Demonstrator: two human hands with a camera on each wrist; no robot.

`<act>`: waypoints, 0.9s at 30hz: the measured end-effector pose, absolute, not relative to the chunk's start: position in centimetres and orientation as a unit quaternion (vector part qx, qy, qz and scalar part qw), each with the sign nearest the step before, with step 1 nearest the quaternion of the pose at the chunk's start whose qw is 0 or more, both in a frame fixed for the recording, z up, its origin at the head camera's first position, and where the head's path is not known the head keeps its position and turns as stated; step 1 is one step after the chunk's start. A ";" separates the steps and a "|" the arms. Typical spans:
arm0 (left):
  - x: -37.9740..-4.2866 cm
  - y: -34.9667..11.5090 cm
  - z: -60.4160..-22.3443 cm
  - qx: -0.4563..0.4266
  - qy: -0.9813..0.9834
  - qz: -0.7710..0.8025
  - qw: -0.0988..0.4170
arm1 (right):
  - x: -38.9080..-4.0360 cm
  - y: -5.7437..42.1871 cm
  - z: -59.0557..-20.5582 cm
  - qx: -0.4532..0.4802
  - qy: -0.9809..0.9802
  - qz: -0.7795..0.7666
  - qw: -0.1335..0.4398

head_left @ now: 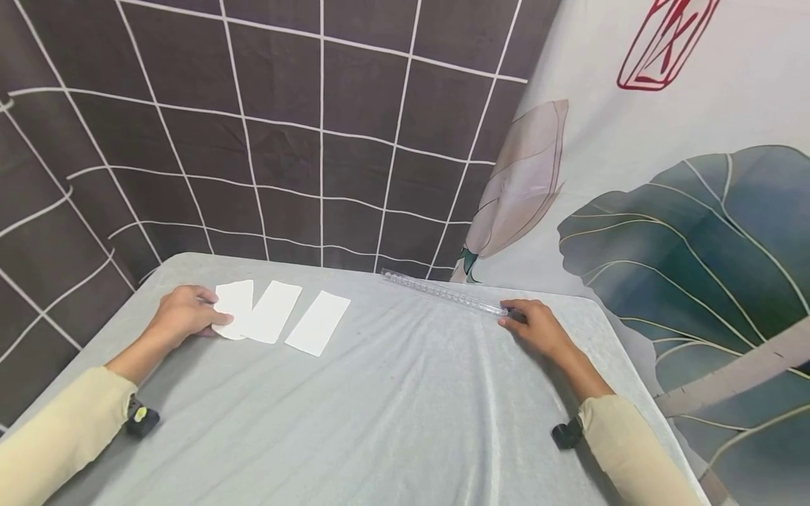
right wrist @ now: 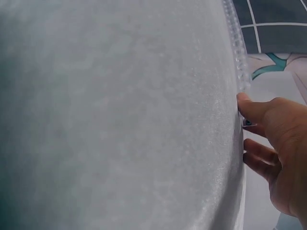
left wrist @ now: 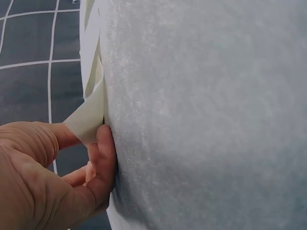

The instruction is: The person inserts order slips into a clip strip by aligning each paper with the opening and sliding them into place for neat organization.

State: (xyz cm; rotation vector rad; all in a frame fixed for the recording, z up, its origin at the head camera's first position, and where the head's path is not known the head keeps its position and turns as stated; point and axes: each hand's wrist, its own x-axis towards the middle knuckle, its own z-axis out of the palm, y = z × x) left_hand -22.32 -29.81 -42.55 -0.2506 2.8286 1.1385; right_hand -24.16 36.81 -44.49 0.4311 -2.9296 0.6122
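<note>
The head view looks forward and down over the table [head_left: 380, 436] from farthest back, facing the gridded backdrop [head_left: 285, 154]. The wrist views look from close behind the left hand [left wrist: 48, 182] and right hand [right wrist: 288, 148] (both tipped sideways). Head and left wrist share white cards [head_left: 318, 323]; head and right wrist, the clear strip [head_left: 443, 292].

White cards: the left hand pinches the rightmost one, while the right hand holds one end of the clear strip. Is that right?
Not the rightmost: the head view shows the left hand pinching the leftmost white card. The right hand does hold one end of the clear strip.
</note>
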 end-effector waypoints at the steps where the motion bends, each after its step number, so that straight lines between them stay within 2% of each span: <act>1: -22.2 -29.7 -42.5 -0.087 0.921 0.378 0.041 | -24.2 36.8 -44.5 0.140 -0.967 0.205 0.059; 17: -22.2 -29.4 -42.5 -0.140 0.904 0.399 0.066 | -24.4 37.4 -44.9 0.118 -0.956 0.257 0.077; 27: -22.2 -29.5 -41.8 -0.144 0.897 0.413 0.060 | -25.2 37.1 -44.7 0.096 -0.963 0.243 0.062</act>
